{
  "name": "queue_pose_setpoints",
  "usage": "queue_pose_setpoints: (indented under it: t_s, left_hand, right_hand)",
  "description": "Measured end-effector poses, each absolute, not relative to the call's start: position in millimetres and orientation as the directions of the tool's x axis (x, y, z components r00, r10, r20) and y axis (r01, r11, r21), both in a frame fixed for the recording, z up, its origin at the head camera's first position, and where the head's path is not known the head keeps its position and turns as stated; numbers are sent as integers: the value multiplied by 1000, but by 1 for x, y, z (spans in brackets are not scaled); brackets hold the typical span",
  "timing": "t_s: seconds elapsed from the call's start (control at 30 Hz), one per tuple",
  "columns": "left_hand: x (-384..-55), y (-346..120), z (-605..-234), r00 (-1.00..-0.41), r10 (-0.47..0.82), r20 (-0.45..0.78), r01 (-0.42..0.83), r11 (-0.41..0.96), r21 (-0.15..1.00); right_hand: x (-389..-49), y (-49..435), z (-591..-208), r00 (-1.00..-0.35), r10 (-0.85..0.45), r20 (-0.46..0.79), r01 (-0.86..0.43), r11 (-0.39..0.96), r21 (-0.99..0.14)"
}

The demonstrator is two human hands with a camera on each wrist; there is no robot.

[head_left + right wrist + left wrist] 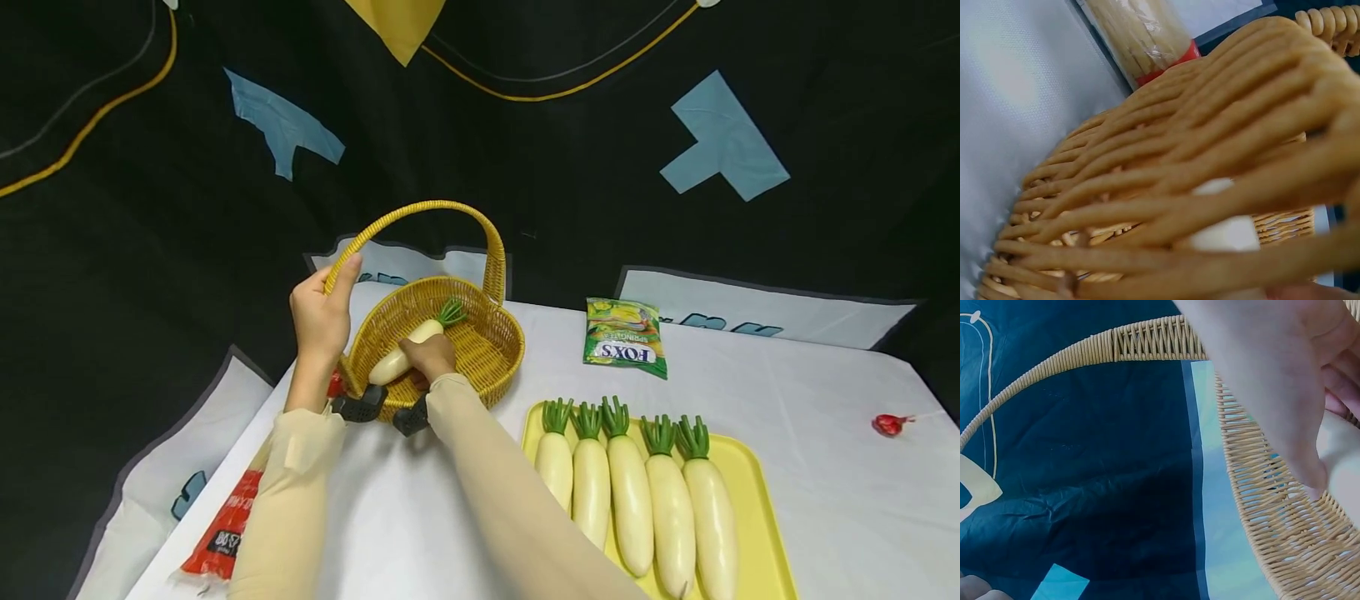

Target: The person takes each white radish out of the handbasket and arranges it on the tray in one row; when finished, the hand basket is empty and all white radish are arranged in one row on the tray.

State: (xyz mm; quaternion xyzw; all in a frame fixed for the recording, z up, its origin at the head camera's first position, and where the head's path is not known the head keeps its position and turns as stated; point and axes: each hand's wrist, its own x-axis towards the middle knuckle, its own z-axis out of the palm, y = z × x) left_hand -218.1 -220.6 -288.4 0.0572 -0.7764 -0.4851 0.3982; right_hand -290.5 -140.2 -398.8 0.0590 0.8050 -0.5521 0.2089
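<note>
A yellow wicker basket [486,385] with a tall arched handle [438,205] stands on the white-covered table. My left hand [321,318] holds the left side of that handle. Inside the basket, my right hand [433,357] grips a white radish [388,367] around its middle, its green leafy top pointing to the far right. In the left wrist view, a thumb presses against the pale radish [1342,469] beside the woven wall. Through the weave in the right wrist view, part of the white radish [1229,234] shows; most of the right hand is hidden there.
On the right, a yellow tray [750,492] bears several white radishes [630,500]. Behind it lies a green Fox's packet [624,337]. A small red object [890,425] is at far right. A red-and-clear package [228,529] lies by the left table edge.
</note>
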Motion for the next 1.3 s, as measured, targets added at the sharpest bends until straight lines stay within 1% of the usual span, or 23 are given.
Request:
queue_pose_setpoints:
  t_s: [0.23, 0.37, 0.5, 0.7, 0.8, 0.97, 1.17, 1.3]
  left_hand:
    - [-218, -221, -288, -683, -468, 561, 302, 518, 800]
    - [-218, -220, -289, -681, -465, 566, 304, 523, 796]
    - [-220, -220, -289, -678, -462, 573, 310, 526, 792]
    - [-221, -220, -288, -685, -468, 559, 301, 518, 801]
    - [-220, -220, -290, -687, -474, 551, 302, 503, 810]
    - [-219, -223, -290, -680, -476, 558, 319, 494, 809]
    - [-219, -221, -288, -692, -462, 555, 321, 492, 809]
    - [-222, -224, -292, -692, -467, 550, 315, 490, 813]
  right_hand:
    - [-291, -137, -404, -879, -116, -463, 421, 268, -866]
    - [-293, -132, -407, -874, -136, -467, 426, 252, -869]
    - [-295, -125, -404, -883, -200, -426, 388, 201, -899]
    - [-294, -105, -390, -896, -322, -305, 284, 110, -952]
    - [-292, -90, -386, -895, -353, -273, 253, 102, -962]
    - [-291, -60, -375, -897, -357, -261, 223, 143, -964]
    - [-288, -11, -363, -889, -365, -277, 176, 286, -942]
    - [-280, 25, -358, -882, -367, -296, 162, 353, -921]
